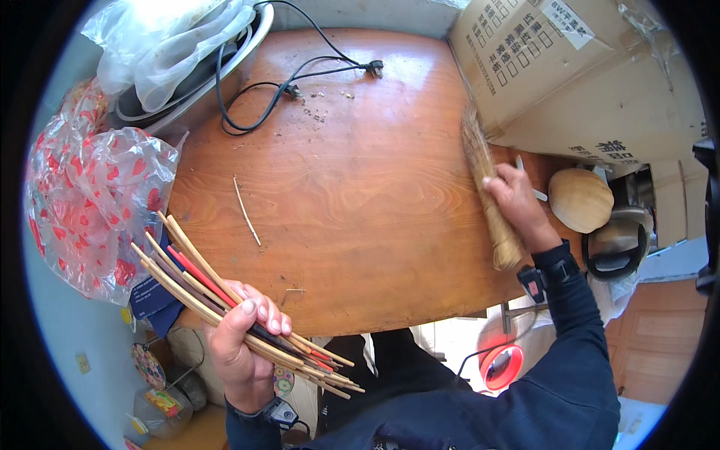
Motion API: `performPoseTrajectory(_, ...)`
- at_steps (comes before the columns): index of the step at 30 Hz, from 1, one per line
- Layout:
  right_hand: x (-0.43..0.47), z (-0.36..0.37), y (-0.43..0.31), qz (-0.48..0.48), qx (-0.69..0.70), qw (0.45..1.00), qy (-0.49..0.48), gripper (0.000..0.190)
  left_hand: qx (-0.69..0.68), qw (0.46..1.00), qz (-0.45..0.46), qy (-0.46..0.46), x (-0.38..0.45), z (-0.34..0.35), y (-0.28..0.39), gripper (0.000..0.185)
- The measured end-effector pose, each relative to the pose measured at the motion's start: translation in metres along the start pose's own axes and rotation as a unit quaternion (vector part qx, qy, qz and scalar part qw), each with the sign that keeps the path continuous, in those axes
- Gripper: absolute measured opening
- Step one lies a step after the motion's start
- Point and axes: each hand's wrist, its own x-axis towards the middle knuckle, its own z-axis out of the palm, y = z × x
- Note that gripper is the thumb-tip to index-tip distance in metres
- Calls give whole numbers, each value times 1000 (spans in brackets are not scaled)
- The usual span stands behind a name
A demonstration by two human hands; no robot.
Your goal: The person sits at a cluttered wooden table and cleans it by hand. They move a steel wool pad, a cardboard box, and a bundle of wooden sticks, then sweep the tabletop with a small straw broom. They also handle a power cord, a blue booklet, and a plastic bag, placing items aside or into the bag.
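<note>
My left hand (pixel 242 343), at the front left edge of the table, is closed around a bundle of chopsticks (pixel 188 289). Most are pale wood; some are dark brown or red. On the right side, my right hand (pixel 514 199) grips a straw whisk broom (pixel 499 239) around its bound handle. The broom's bristles point to the far side, beside a cardboard box. Between the hands stretches the brown wooden tabletop (pixel 360 225). A thin pale stalk (pixel 246 211) lies on its left part, and crumbs (pixel 318 116) are scattered towards the back.
Black power cords with plugs (pixel 374 68) lie at the back left, next to a basin (pixel 247 56) holding plastic bags. A heart-patterned plastic bag (pixel 101 208) is at the left edge. On the right stand the cardboard box (pixel 551 101), a round tan object (pixel 581 199) and a kettle (pixel 619 242).
</note>
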Motion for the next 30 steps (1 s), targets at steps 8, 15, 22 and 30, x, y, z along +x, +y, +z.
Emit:
performPoseTrajectory(8,44,13,-8,-11,83,996,15,27,-19,1000,4,1,3,-12,6,17)
performPoseTrajectory(15,145,42,1,-33,-91,989,112,30,-7,1000,8,11,5,-11,5,13)
performPoseTrajectory(22,116,49,-6,-193,-109,975,-10,21,-28,1000,-11,-1,4,-10,-1,11)
performPoseTrajectory(30,34,14,-4,-6,-129,992,6,49,-19,999,-10,-26,20,12,-10,12)
